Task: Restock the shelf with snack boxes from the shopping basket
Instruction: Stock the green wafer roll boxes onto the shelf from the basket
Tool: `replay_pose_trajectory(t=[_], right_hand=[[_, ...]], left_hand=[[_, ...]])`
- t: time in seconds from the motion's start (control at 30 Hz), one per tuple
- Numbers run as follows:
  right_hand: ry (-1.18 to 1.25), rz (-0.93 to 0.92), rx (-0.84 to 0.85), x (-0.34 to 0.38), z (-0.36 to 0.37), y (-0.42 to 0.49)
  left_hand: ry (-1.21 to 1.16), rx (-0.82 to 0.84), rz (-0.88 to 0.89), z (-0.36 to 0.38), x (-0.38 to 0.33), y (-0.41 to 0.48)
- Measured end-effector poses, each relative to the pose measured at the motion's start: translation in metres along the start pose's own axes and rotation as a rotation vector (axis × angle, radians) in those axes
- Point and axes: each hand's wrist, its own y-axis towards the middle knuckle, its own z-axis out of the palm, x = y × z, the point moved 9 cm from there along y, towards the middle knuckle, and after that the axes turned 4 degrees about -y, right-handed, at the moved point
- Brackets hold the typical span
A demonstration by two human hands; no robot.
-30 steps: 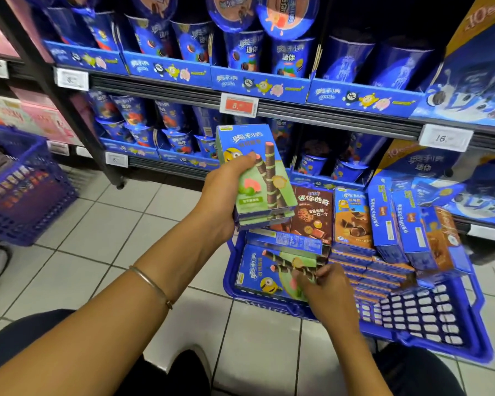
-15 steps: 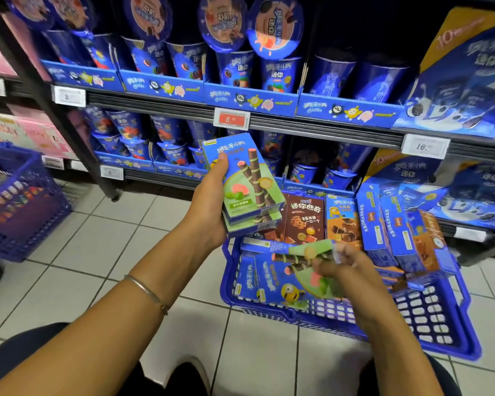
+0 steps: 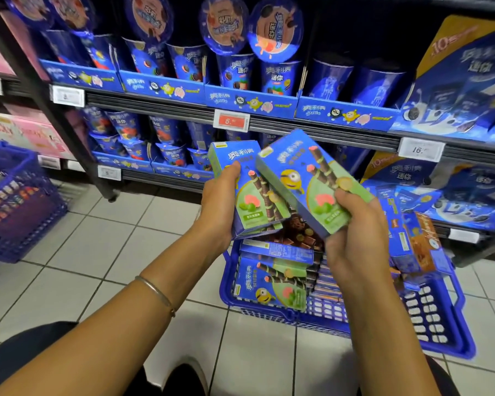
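Note:
My left hand (image 3: 219, 204) grips a small stack of blue-and-green snack boxes (image 3: 255, 195) in front of the lower shelf. My right hand (image 3: 352, 235) holds another blue-and-green snack box (image 3: 303, 181), tilted, its left end lying over the stack. Below both hands sits the blue shopping basket (image 3: 429, 318) on the floor. It holds one more green box (image 3: 272, 284), brown chocolate boxes (image 3: 297, 232) and blue and orange boxes (image 3: 417, 241) standing on edge. The shelf (image 3: 312, 127) behind is filled with blue snack cups.
A second blue basket (image 3: 17, 201) with goods stands at the left on the white tiled floor (image 3: 103, 241). Price tags (image 3: 231, 120) hang on the shelf rails. Large blue packs (image 3: 463, 81) fill the right side. My dark shoe (image 3: 183, 378) is at the bottom.
My right hand lifted a green box out of the basket and brought it up against the stack in my left hand. The view shifted up towards the shelf.

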Motion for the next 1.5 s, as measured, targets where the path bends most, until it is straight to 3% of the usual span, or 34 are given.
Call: replay_pose_trajectory(t=[0.17,0.3,0.47,0.63,0.77,0.9,1.0,1.1,1.17,1.27,1.4,1.5], right_hand=[[-0.375,-0.048,0.052,-0.02,0.017,-0.002],[-0.427,-0.027,0.091,-0.037,0.027,-0.01],[-0.463,-0.049,0.255,-0.045,0.049,-0.019],[-0.445,-0.073,0.296,-0.044,0.047,-0.017],[-0.566,-0.123,0.312,-0.043,0.047,-0.014],[-0.602,-0.109,0.319,-0.05,0.035,-0.009],[-1.045,-0.208,0.173,-0.056,0.001,0.008],[-1.594,-0.111,0.338,-0.096,-0.021,0.015],[-1.714,-0.132,0.372,-0.109,-0.025,0.012],[-1.599,-0.22,0.315,-0.102,-0.028,0.015],[-1.127,-0.166,0.273,-0.076,-0.035,0.025],[-0.902,-0.109,0.142,-0.063,-0.046,0.026]], left_hand=[[-0.017,0.013,0.019,0.001,-0.001,0.003],[0.109,-0.052,0.102,-0.003,-0.01,0.006],[0.248,0.03,0.215,0.012,-0.008,0.0],[0.325,0.067,0.239,0.015,-0.011,0.0],[0.256,0.231,0.186,0.023,-0.002,0.001],[0.163,0.158,0.106,0.013,-0.004,0.003],[0.117,0.116,0.107,0.008,-0.008,0.004],[0.073,0.102,0.116,0.006,-0.013,0.006],[0.056,0.107,0.107,0.006,-0.015,0.006],[0.048,0.121,0.099,0.005,-0.019,0.006],[0.011,0.142,0.09,0.003,-0.029,0.009],[-0.015,0.135,0.094,-0.001,-0.036,0.01]])
